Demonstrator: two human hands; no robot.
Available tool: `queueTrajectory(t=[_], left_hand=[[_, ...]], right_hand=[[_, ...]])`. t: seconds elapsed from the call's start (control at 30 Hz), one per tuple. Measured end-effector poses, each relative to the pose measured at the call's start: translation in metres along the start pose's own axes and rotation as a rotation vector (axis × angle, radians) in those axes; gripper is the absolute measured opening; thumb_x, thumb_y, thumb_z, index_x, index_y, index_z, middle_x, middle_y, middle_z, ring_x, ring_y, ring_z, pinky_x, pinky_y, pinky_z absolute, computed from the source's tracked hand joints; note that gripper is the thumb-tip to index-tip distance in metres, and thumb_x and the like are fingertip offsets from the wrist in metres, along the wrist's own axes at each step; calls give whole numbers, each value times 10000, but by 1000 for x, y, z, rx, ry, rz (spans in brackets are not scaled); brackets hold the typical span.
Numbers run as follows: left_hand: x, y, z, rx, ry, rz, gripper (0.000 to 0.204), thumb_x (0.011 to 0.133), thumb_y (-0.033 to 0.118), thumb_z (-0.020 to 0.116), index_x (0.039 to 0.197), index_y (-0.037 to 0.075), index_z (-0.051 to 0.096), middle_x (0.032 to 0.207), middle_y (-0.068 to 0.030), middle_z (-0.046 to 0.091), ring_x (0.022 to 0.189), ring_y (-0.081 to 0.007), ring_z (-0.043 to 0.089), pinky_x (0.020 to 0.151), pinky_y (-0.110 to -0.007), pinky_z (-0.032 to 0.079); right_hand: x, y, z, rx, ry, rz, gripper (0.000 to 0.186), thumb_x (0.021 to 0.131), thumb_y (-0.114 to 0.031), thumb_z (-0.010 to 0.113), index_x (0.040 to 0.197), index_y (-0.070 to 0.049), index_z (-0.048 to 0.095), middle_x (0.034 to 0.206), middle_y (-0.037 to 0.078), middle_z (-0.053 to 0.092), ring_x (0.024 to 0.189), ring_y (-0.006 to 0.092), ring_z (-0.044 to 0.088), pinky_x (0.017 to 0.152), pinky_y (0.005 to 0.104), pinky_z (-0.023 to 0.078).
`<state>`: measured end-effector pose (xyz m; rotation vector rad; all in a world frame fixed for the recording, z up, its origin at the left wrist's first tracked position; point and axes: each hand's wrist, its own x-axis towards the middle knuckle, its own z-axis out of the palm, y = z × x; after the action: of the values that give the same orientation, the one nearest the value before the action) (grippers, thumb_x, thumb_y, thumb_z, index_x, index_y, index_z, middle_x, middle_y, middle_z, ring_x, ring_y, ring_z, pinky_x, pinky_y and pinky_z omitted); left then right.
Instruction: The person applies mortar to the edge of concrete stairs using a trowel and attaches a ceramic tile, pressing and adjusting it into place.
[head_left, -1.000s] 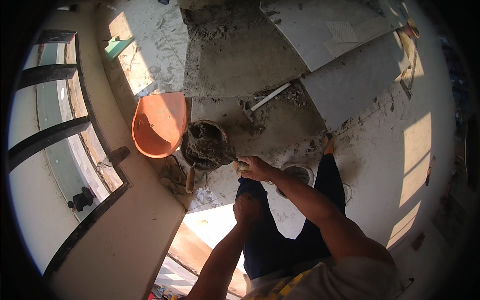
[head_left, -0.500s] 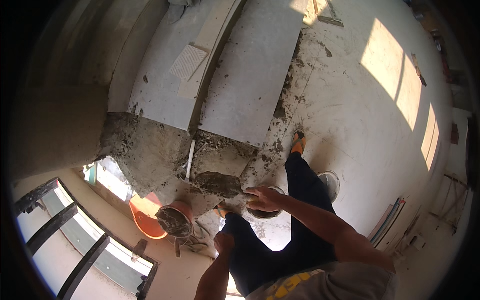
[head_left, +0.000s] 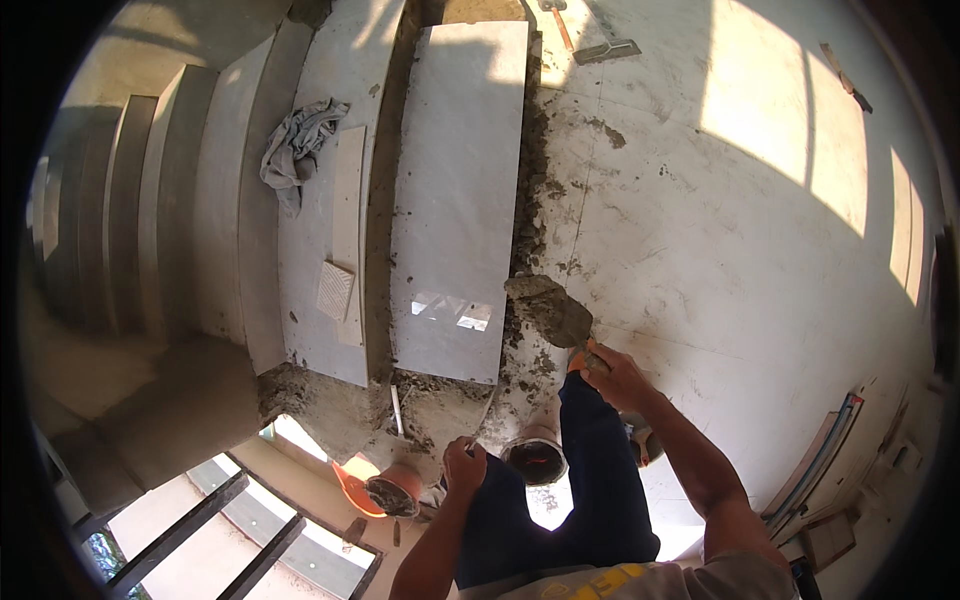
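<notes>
My right hand (head_left: 612, 375) grips the handle of a trowel (head_left: 572, 322); grey wet mortar covers much of its blade. The trowel is held out over the floor, just right of the near corner of a large pale grey slab (head_left: 455, 200). Dark mortar shows along the slab's right edge. My left hand (head_left: 464, 466) is closed beside my left knee, and whatever its fingers may hold is hidden. Ahead of that hand, a tool with a white handle (head_left: 397, 410) lies on the mortar-covered patch at the slab's near end.
Below the slab stand a dark-mouthed bucket (head_left: 532, 460), an orange bucket of mortar (head_left: 396, 490) and an orange tub (head_left: 354, 480). Steps (head_left: 160, 200) rise at left. A grey cloth (head_left: 300, 150) and ribbed tile piece (head_left: 336, 290) lie on one; a flat float (head_left: 606, 51) rests far off.
My right hand has carried the loaded trowel forward and right, from beside the buckets to the slab's near right corner. My left hand stays closed near my knee. The view has shifted.
</notes>
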<state>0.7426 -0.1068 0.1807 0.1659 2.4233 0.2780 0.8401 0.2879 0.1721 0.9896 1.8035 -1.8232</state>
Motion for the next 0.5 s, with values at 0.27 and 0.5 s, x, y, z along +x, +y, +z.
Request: queueTrajectory(t=[0.27, 0.5], left_hand=[[58, 187, -75, -418, -106, 146, 388, 1003, 281, 701, 1243, -20, 746, 1223, -235, 748, 1233, -397, 693, 1078, -462, 540], [62, 254, -2, 138, -409, 119, 792, 944, 458, 749, 1558, 35, 481, 1496, -286, 537, 1406, -443, 549, 1165, -547, 454]], right_hand=[[64, -17, -41, 201, 193, -104, 467, 1005, -258, 716, 1351, 35, 605, 848, 119, 684, 572, 153, 619, 522, 337, 499], [158, -88, -28, 574, 152, -106, 373, 1083, -257, 648, 1315, 26, 575, 746, 29, 596, 458, 107, 548, 428, 314, 469]])
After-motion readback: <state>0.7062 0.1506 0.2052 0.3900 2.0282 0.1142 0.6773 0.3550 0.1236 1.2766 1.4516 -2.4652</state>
